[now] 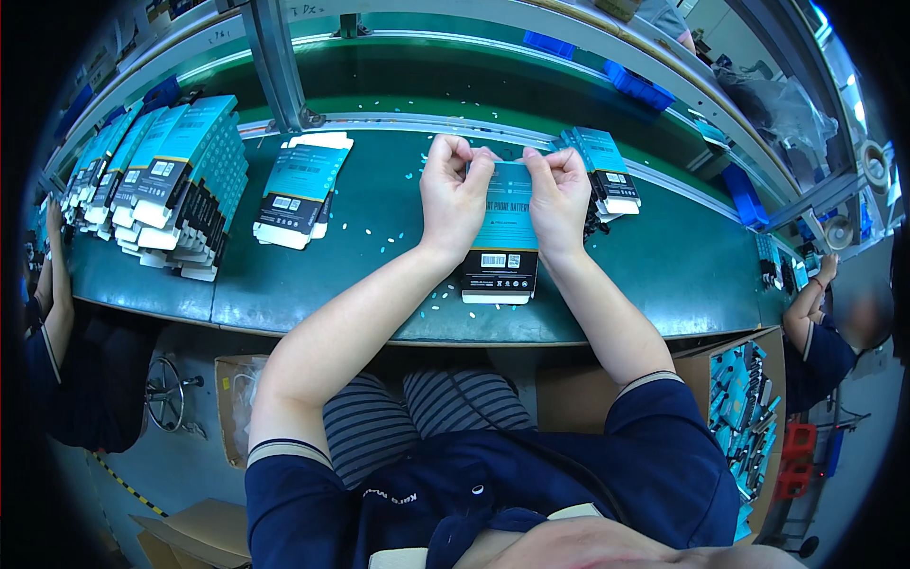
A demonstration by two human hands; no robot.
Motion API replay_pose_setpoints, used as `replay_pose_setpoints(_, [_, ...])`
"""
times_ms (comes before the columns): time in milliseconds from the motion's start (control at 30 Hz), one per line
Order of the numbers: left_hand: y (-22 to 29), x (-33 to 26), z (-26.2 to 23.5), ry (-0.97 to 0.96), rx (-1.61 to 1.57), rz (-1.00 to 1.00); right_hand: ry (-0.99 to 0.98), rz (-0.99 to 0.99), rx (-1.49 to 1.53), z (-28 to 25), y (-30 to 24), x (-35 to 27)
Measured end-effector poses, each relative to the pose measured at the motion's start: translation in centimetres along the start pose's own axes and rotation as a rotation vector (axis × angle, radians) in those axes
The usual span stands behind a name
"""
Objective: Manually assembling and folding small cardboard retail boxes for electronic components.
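A flat blue and black printed carton [509, 213] lies on the green worktable [379, 275] in front of me, its white end flap toward the near edge. My left hand [455, 201] is closed at the carton's upper left corner, thumb and fingers pinched together. At the upper right corner my right hand [559, 201] pinches in the same way. What the fingertips do at the far edge is partly hidden by the hands. To the left lies a small pile of similar flat cartons [301, 185]; another pile [607, 171] sits just beyond my right hand.
Tall stacks of flat cartons [171, 171] fill the table's left end. Small pale scraps are scattered about. Behind a metal rail runs a green conveyor belt [417, 76] with blue bins [640, 87]. A cardboard box [744, 417] of blue packs stands at my right. Co-workers sit on both sides.
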State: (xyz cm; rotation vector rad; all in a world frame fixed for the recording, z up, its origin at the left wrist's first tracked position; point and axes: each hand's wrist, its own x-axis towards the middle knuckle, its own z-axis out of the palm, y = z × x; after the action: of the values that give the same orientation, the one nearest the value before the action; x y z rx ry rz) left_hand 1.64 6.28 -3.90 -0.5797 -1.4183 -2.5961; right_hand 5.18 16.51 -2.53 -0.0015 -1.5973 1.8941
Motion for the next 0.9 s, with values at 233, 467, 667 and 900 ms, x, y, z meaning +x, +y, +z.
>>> replay_pose_setpoints(233, [0.7,2.2,-1.4,0.16,0.059,-0.088,-0.338,0.377,-0.051,0.4,-2.5,-0.1])
replay_pose_setpoints(467, [6.3,9.1,-10.7,0.039,1.533,0.149,-0.082,0.261,-0.458,-8.8,-3.2,7.1])
replay_pose_setpoints(667, [7.8,9.2,-10.5,-0.109,2.007,-0.751,0.379,-0.021,-1.268,-17.4,-3.4,11.0])
replay_pose_setpoints(900, [7.3,9.1,-10.4,-0.203,1.986,-0.772,-0.1,0.221,-1.577,-15.9,-0.6,10.7])
